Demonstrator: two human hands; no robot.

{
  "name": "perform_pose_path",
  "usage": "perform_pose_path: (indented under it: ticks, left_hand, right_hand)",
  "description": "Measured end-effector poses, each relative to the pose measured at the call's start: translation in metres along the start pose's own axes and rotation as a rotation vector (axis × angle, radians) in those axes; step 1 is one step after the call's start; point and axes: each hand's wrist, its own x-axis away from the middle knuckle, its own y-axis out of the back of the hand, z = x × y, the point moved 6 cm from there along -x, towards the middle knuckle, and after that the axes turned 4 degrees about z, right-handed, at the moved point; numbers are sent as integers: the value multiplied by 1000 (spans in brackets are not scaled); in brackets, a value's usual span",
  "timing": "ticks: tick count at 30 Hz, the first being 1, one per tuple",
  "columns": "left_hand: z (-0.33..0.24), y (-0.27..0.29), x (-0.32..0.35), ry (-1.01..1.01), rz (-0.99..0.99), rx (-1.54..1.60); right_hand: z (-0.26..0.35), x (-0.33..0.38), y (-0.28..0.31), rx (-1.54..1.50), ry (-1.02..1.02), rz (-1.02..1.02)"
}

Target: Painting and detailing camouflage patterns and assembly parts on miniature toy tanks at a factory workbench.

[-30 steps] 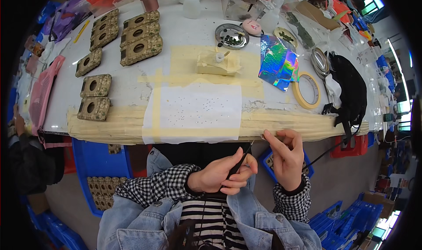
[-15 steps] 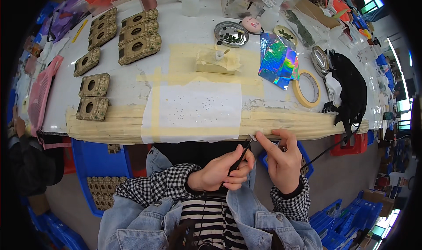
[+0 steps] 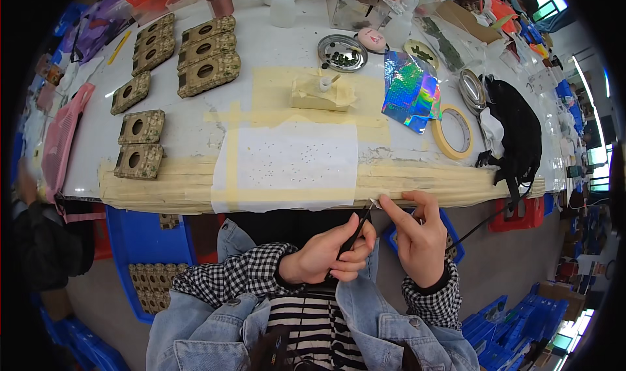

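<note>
My left hand (image 3: 336, 253) is closed around black tweezers (image 3: 357, 227) whose tips point up toward the table's front edge. My right hand (image 3: 417, 237) is beside it, thumb and forefinger pinched together on something tiny at the tweezer tips; I cannot make out what it is. Both hands hover just below the taped table edge, near the lower right corner of a white paper sheet (image 3: 293, 159) dotted with small specks and fixed down with yellowish masking tape.
Several camouflage-patterned blocks with round holes (image 3: 140, 126) lie at the left. A metal dish (image 3: 342, 50), holographic foil (image 3: 411, 87), a masking tape roll (image 3: 453, 131) and a black bag (image 3: 515, 133) sit at the right. Blue crates (image 3: 140, 237) stand under the table.
Both hands have risen toward the table edge. The tweezers' tips and my right thumb and forefinger have come together near the paper's lower right corner.
</note>
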Motion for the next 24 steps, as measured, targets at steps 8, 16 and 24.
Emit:
perform_pose_path:
  ticks: [8, 16, 24]
  left_hand:
    - [0, 0, 0, 15, -2, 38]
    - [0, -1, 1, 8, 28, 47]
    - [-6, -8, -2, 0, -78, -172]
  right_hand:
    - [-3, 0, 0, -64, -16, 30]
    - [-2, 0, 0, -105, -55, -4]
    - [-13, 3, 5, -249, -54, -80]
